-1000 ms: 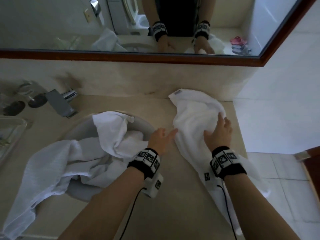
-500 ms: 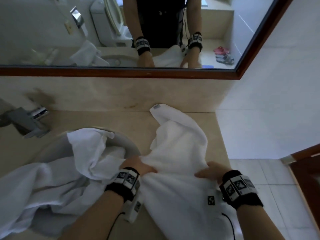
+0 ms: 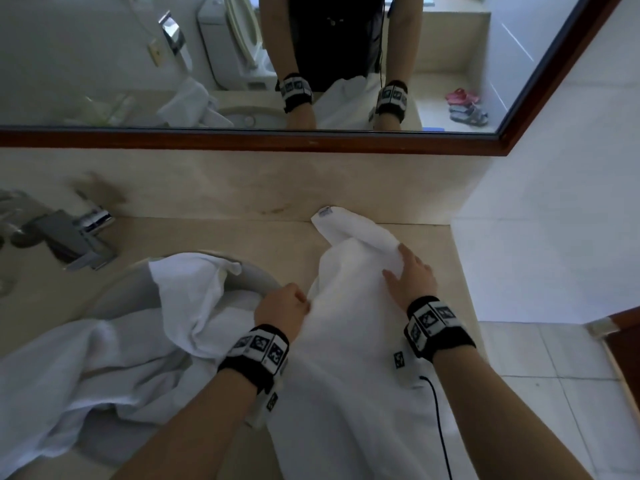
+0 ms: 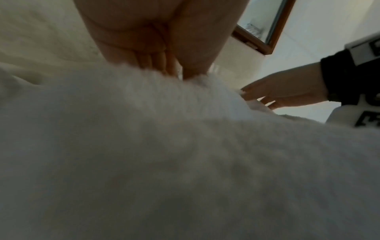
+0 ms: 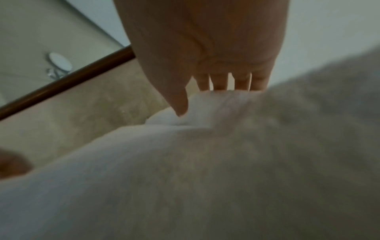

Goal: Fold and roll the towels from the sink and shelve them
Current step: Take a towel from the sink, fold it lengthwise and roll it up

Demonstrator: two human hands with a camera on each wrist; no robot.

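A white towel (image 3: 349, 341) lies spread lengthwise on the beige counter (image 3: 287, 237), right of the sink (image 3: 249, 275); its near end hangs over the front edge. My left hand (image 3: 282, 308) grips the towel's left edge with curled fingers. My right hand (image 3: 410, 275) lies flat on the towel's far part, fingers straight and spread. In the left wrist view the left hand (image 4: 164, 65) curls into the towel (image 4: 185, 154) and the right hand (image 4: 283, 95) shows beyond. In the right wrist view straight fingers (image 5: 222, 81) rest on the towel (image 5: 205, 170). Two more white towels (image 3: 145, 334) fill the sink.
A chrome faucet (image 3: 74, 237) stands at the left behind the sink. A wood-framed mirror (image 3: 311, 140) runs along the back wall. A white wall (image 3: 554, 220) closes the counter's right end, with tiled floor (image 3: 561, 393) below.
My right hand has moved from the towel's near right edge up to its far part and flattened there. My left hand keeps its hold on the left edge. The head view has tilted slightly.
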